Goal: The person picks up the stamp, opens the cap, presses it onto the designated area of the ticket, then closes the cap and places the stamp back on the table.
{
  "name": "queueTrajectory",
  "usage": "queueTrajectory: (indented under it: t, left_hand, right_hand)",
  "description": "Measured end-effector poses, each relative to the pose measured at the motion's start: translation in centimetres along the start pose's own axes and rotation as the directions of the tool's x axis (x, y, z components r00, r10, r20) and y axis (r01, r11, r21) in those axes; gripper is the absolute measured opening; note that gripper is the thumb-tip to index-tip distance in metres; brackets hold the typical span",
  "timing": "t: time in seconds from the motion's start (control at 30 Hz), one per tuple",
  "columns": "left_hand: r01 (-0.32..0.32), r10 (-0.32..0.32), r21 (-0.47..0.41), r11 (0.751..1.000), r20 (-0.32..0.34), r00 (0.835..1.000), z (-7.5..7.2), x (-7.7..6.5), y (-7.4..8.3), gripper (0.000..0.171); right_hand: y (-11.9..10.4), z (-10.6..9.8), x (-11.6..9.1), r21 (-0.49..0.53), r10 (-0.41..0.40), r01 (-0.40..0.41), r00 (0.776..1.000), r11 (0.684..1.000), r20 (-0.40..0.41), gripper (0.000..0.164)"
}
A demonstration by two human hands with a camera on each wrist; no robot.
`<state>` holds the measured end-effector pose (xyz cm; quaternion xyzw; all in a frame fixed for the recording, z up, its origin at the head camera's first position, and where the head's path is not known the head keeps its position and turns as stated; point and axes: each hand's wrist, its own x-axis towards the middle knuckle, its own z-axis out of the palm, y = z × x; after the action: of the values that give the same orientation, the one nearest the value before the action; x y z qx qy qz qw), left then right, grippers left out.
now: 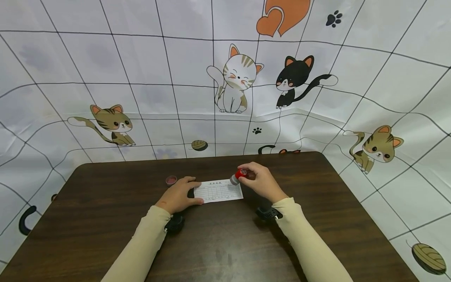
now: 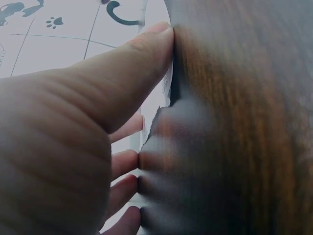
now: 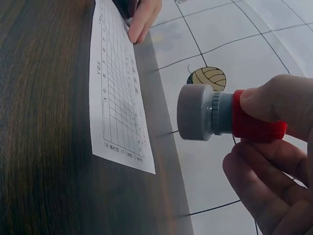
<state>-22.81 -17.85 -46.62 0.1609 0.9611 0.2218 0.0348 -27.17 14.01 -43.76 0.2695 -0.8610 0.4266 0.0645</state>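
Observation:
A white printed form [image 1: 217, 192] with a ruled table lies flat on the dark wooden table. My left hand [image 1: 179, 194] rests at its left end, thumb on the near corner and fingers spread at the far one; in the left wrist view the thumb [image 2: 146, 54] presses the torn paper edge. My right hand [image 1: 262, 181] grips a stamp [image 3: 257, 120] by its red handle, between thumb and fingers. The stamp's round grey head [image 3: 194, 112] is tilted and held above the form's right end, apart from the paper.
A small round dish [image 1: 171, 180] with pink-red content sits just beyond the left hand; whether it is an ink pad or a lid I cannot tell. Behind the table [image 1: 218, 243] hangs a white sheet [image 1: 158, 78] printed with cats and lines. Both wrists wear black bands.

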Motion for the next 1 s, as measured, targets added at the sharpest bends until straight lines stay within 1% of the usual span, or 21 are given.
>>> queueTrajectory:
  t: [0.17,0.37,0.47,0.63,1.0]
  left_hand:
    - [0.003,-0.003,0.000,1.000,-0.002,1.000,-0.1,0.0,0.0,0.075]
    - [0.004,-0.004,-0.005,1.000,0.001,1.000,-0.2,-0.1,0.1,0.075]
    - [0.008,-0.008,-0.005,1.000,0.003,1.000,-0.3,-0.1,0.2,0.075]
    - [0.014,-0.014,-0.002,1.000,0.008,1.000,-0.2,0.0,0.1,0.075]
    - [0.009,-0.009,0.006,1.000,0.016,1.000,-0.2,-0.1,0.2,0.075]
  right_hand:
    - [-0.5,0.1,0.1,-0.068,-0.065,0.068,0.997,0.995,0.040,0.035]
    - [-1.0,0.4,0.0,-0.113,-0.108,0.117,0.991,0.987,0.082,0.033]
    - [-1.1,0.6,-0.1,-0.127,-0.100,0.112,0.990,0.986,0.102,0.033]
    - [-0.9,0.9,-0.1,-0.154,-0.060,0.081,0.989,0.985,0.135,0.033]
    - [-0.9,1.2,-0.2,-0.181,-0.030,0.064,0.983,0.981,0.184,0.035]
